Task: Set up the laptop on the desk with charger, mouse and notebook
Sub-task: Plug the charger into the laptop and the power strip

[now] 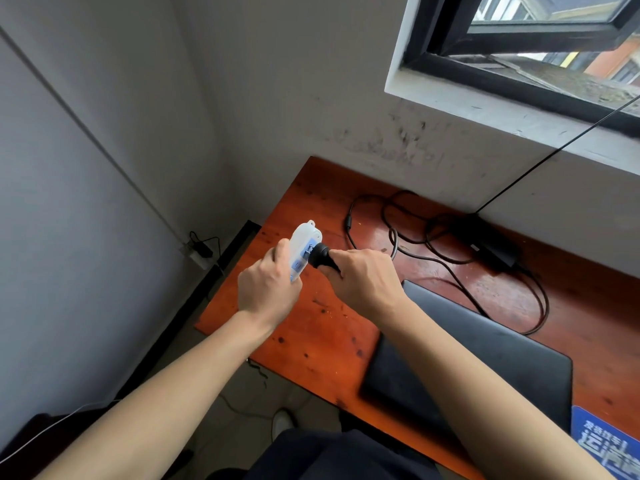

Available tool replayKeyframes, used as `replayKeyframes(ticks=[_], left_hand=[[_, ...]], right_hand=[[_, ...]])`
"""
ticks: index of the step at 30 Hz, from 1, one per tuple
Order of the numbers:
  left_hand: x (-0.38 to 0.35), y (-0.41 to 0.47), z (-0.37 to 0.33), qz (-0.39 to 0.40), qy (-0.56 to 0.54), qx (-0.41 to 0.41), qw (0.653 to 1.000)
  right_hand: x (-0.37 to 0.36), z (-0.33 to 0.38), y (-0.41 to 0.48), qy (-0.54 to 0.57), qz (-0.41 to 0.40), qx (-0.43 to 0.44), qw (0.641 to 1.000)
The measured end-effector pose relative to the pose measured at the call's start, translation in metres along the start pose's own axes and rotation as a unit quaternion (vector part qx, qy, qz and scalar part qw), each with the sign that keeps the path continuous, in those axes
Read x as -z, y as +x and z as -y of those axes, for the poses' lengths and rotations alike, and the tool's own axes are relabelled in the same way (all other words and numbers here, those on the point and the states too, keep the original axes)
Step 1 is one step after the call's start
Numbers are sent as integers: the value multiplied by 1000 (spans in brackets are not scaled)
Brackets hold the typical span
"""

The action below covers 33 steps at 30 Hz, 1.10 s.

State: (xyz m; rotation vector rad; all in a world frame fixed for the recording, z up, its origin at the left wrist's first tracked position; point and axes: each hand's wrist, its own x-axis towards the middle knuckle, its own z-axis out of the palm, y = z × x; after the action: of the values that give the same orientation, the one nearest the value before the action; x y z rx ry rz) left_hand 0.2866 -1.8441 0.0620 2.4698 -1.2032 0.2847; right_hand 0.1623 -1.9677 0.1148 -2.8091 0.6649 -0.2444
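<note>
A person's right hand grips the black charger plug, fingers curled round its body, and holds its face against the blue socket panel of a white power strip. The left hand is wrapped round the strip's lower half and holds it tilted in the air above the left end of the desk. Whether the plug is fully seated cannot be told.

From the plug, the black cord runs toward 3 o'clock and lies in loose loops on the reddish wooden top, reaching the charger brick, which rests near the wall at the desk's far edge. At 5 o'clock from the hands a black laptop lies flat with its lid closed, partly under the right forearm. A blue printed item sits at the laptop's near right corner, cut off by the frame; what it is cannot be told.

A thin black wire rises from the brick's area toward 1 o'clock, up to the dark-framed window. At 9 o'clock from the strip, low on the side wall, a wall outlet carries a small black adapter.
</note>
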Motion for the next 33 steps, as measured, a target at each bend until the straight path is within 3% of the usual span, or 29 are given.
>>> replayKeyframes(ticks=[6,10,14,18,20,22,24,27,33], left_hand=[[6,-7,-8,17,15,-19,1000],[10,-7,-7,19,-34,9,999],[13,-3,-2,10,-42,-6,999],[16,5,-3,17,-27,-56,998],[17,5,0,55,-39,-88,994],[18,6,10,147,-100,-77,981],[22,9,20,245,-230,-11,942],[27,17,21,288,-440,140,839],[30,30,7,352,-570,248,700]], right_hand=[[4,5,8,-87,66,1,994],[3,0,6,-6,60,11,998],[-8,-5,-3,120,-12,3,993],[-29,-6,-1,125,66,-79,987],[-35,-12,-2,156,108,-95,977],[-35,-19,-7,174,113,-88,974],[-31,-25,-11,172,110,-73,976],[-23,-23,-15,157,118,-27,980],[-14,0,-15,139,102,48,984]])
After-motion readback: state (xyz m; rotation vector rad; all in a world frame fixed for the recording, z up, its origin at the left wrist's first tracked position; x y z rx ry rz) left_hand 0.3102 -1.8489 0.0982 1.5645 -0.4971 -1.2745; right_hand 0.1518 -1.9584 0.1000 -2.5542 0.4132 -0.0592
